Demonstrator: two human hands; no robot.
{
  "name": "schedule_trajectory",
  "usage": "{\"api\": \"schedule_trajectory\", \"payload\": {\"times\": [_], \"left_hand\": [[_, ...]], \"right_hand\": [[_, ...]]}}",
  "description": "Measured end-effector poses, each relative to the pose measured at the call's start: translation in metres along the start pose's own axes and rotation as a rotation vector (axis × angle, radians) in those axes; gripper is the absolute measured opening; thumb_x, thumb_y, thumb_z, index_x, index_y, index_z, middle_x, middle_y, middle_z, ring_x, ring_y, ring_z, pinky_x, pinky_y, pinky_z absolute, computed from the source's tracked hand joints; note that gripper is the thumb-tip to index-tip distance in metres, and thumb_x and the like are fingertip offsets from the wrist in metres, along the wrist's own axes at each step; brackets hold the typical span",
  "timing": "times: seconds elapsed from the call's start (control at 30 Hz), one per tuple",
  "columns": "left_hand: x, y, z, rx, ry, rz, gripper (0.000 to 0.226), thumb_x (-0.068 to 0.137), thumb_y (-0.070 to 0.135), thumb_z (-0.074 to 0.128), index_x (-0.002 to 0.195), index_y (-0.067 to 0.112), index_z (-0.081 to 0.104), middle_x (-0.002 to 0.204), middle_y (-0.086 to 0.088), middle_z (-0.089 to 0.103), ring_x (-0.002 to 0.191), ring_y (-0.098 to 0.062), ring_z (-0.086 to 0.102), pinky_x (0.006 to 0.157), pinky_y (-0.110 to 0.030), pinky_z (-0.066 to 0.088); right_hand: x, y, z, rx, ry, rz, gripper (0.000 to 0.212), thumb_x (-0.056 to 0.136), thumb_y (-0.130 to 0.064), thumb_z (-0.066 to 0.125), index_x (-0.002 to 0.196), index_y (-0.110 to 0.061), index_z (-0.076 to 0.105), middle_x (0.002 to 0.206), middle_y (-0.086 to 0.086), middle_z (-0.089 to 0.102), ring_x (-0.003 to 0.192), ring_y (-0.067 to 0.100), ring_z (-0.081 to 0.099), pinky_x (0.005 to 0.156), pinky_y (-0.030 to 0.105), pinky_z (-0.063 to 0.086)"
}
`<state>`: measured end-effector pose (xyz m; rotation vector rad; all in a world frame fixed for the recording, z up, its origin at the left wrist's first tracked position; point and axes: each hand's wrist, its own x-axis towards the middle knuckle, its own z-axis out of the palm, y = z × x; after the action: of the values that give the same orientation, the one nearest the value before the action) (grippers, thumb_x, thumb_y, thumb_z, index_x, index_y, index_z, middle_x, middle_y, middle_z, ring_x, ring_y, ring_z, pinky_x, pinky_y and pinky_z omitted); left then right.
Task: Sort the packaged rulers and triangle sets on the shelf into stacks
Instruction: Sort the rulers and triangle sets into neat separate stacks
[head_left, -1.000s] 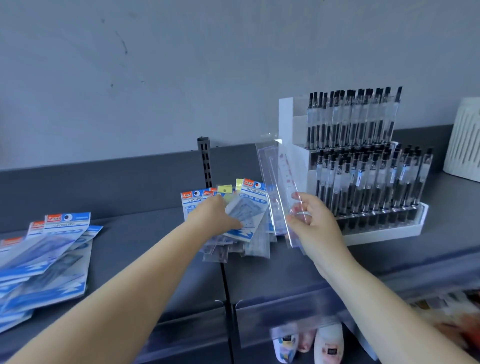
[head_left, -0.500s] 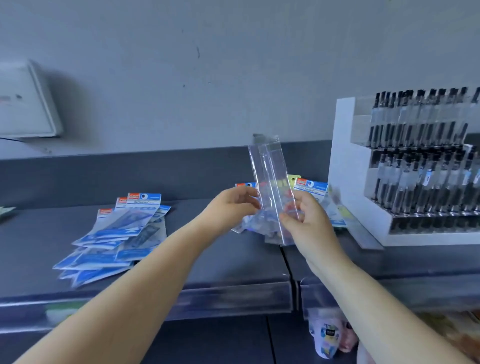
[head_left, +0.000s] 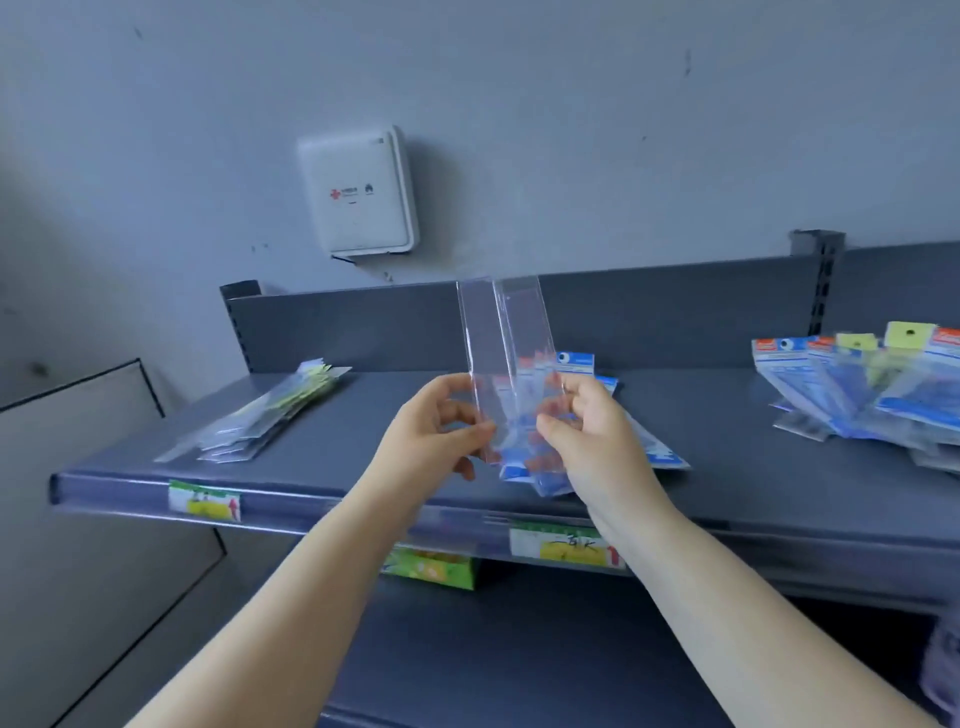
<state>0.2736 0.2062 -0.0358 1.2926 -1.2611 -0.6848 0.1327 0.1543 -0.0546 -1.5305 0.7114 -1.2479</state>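
Left hand: your left hand (head_left: 435, 425) pinches the lower end of one clear ruler pack (head_left: 480, 353) between thumb and fingers.
Right hand: your right hand (head_left: 587, 421) pinches the lower end of a second clear pack (head_left: 525, 332), just beside the first.
Long axis: both packs stand nearly upright above the shelf (head_left: 363, 467), tops towards the wall.
Ruler stack: the pile of clear packs (head_left: 270, 415) lies well to your left, nearer your left hand, so that hand likely carries across.
Blue stack: triangle sets (head_left: 660, 452) lie under your hands; more blue packs (head_left: 872, 395) sit unsorted far right.
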Motion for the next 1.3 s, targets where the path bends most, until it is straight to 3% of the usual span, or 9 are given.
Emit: {"api": "schedule_trajectory", "payload": {"times": [0.17, 0.47, 0.67, 0.97, 1.3], "left_hand": [[-0.023, -0.021, -0.107, 0.015, 0.094, -0.060, 0.035, 0.086, -0.009, 0.058, 0.107, 0.020, 0.058, 0.071, -0.002, 0.058, 0.053, -0.015, 0.059, 0.047, -0.023, 0.044], [-0.035, -0.038, -0.222, 0.114, 0.198, -0.116, 0.034, 0.086, -0.008, 0.058, 0.110, 0.015, 0.059, 0.072, -0.003, 0.057, 0.054, -0.018, 0.058, 0.051, -0.025, 0.044], [-0.003, -0.043, -0.257, 0.150, 0.285, -0.144, 0.034, 0.086, -0.005, 0.061, 0.111, 0.017, 0.057, 0.074, -0.001, 0.063, 0.045, -0.008, 0.055, 0.042, -0.018, 0.038], [0.040, -0.061, -0.277, 0.121, 0.332, -0.167, 0.033, 0.085, -0.001, 0.064, 0.111, 0.018, 0.058, 0.076, -0.001, 0.064, 0.052, -0.011, 0.052, 0.045, -0.020, 0.038], [0.066, -0.093, -0.312, 0.047, 0.272, -0.134, 0.032, 0.086, -0.002, 0.062, 0.111, 0.018, 0.056, 0.070, -0.001, 0.063, 0.049, -0.009, 0.057, 0.042, -0.019, 0.041]], "right_hand": [[-0.001, 0.007, 0.093, 0.116, -0.087, 0.103, 0.035, 0.088, 0.009, 0.038, 0.109, -0.015, 0.052, 0.079, 0.001, 0.056, 0.058, 0.008, 0.056, 0.046, 0.017, 0.045], [0.015, 0.018, 0.199, 0.195, -0.159, 0.210, 0.037, 0.087, 0.010, 0.043, 0.110, -0.018, 0.050, 0.083, 0.000, 0.058, 0.069, 0.012, 0.057, 0.052, 0.019, 0.047], [0.051, 0.016, 0.232, 0.213, -0.214, 0.258, 0.036, 0.086, 0.009, 0.045, 0.113, -0.014, 0.049, 0.083, 0.000, 0.058, 0.070, 0.015, 0.055, 0.053, 0.021, 0.046], [0.090, 0.018, 0.257, 0.269, -0.257, 0.264, 0.035, 0.084, 0.013, 0.047, 0.088, -0.022, 0.050, 0.082, 0.001, 0.058, 0.071, 0.015, 0.054, 0.052, 0.020, 0.043], [0.100, 0.029, 0.280, 0.196, -0.201, 0.220, 0.033, 0.086, 0.011, 0.050, 0.103, -0.017, 0.051, 0.085, 0.001, 0.059, 0.073, 0.013, 0.056, 0.053, 0.019, 0.047]]}}
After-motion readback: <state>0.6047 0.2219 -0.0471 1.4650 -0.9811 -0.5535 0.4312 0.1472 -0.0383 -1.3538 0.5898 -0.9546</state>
